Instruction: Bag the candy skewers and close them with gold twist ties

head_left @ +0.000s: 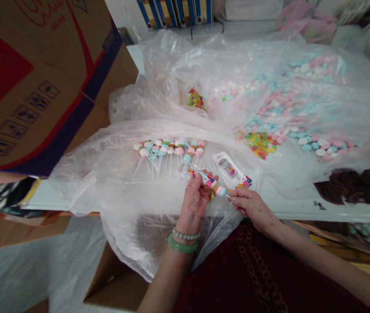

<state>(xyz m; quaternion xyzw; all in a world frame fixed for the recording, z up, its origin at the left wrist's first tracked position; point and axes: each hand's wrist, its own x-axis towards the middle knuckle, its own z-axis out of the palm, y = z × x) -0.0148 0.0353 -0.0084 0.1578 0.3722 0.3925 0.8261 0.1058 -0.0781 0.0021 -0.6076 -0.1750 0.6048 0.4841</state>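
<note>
Two bare hands work close together just over the near edge of a white worktop (pixel 302 213). The left hand (pixel 193 204), wearing a green bangle (pixel 183 244) and a beaded bracelet (pixel 186 235), has a closed grip around a candy skewer (pixel 209 183) threaded with pastel marshmallows. The right hand (pixel 248 204) holds the skewer's right end in a narrow pinch between thumb and forefinger. A printed packet (pixel 232 171) lies just beyond the right hand, on a crumpled clear plastic sheet (pixel 107 174) that spreads over the worktop.

Farther along the sheet, a row of finished marshmallow skewers (pixel 168 152) lies just beyond the hands. To the far right are scattered pastel candies (pixel 318 145) and a heap of bright gummy pieces (pixel 259 144). A dark brown mass (pixel 354 186) sits at right. A large cardboard carton (pixel 35 87) looms at left, and dark red cloth (pixel 253 269) fills the near foreground.
</note>
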